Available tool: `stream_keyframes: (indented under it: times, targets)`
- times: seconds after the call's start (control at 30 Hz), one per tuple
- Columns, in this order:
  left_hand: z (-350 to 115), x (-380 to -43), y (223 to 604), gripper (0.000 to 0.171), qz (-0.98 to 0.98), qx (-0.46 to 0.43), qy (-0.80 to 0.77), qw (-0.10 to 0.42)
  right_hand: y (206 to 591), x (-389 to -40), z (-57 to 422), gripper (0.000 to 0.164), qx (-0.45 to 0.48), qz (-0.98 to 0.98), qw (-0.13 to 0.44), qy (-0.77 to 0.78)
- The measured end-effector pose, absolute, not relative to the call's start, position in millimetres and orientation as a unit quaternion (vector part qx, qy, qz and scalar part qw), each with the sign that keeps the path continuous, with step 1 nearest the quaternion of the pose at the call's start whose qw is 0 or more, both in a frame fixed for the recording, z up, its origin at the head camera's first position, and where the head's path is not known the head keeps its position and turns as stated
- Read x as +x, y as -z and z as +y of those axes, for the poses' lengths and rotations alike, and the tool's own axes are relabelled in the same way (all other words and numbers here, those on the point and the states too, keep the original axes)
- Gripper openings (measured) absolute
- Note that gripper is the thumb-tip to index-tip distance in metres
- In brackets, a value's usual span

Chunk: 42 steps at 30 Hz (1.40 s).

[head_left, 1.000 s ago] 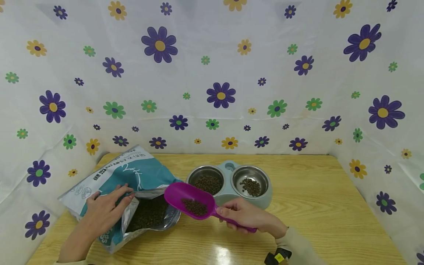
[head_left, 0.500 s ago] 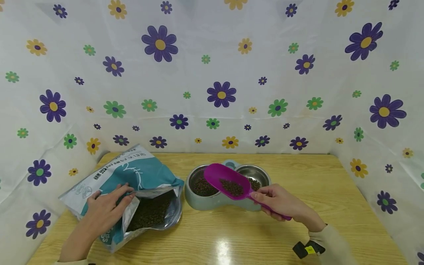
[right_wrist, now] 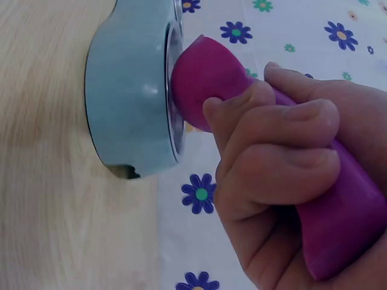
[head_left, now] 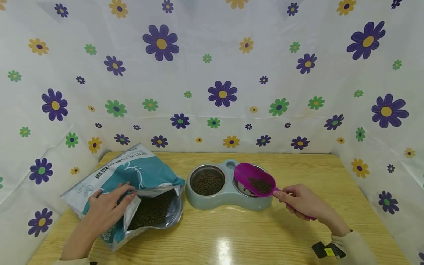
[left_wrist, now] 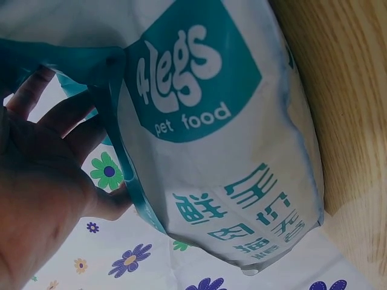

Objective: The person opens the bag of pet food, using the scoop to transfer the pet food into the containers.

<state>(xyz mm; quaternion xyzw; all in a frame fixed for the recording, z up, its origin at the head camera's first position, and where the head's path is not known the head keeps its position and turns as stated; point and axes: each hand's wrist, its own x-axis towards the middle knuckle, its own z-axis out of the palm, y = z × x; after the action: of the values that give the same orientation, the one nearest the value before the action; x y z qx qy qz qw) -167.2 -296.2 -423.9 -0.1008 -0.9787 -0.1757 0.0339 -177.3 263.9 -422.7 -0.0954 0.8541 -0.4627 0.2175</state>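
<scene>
My right hand grips the handle of a purple scoop, its fingers wrapped round it in the right wrist view. Brown kibble lies in the scoop, which is over the right steel bowl and hides most of it. The left steel bowl has a layer of kibble. Both bowls sit in a pale blue double feeder. At the left, my left hand holds the edge of an open teal and white pet food bag between thumb and fingers. More kibble shows inside its mouth.
Everything stands on a wood-grain table. A white cloth with printed flowers walls off the back and both sides. The bag lies tilted just left of the feeder, its mouth close to it.
My right hand has carried the loaded scoop rightward, from beside the bag's mouth, across the feeder, to over the right bowl. My left hand and the bag have stayed in place.
</scene>
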Motion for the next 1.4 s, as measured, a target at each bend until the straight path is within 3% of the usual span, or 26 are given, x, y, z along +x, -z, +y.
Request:
stream_keyframes:
  times: [0.63,1.4]
  targets:
    - [-296.5,-166.7,423.7,0.042,-0.977,-0.102,0.186,0.036,399.8,-175.6,249.6,0.038,-0.098,0.966,0.056,0.232]
    - [-297.6,-166.9,425.8,0.042,-0.978,-0.104,0.178,0.034,400.6,-160.6,231.3,0.042,-0.101,0.988,-0.068,0.094]
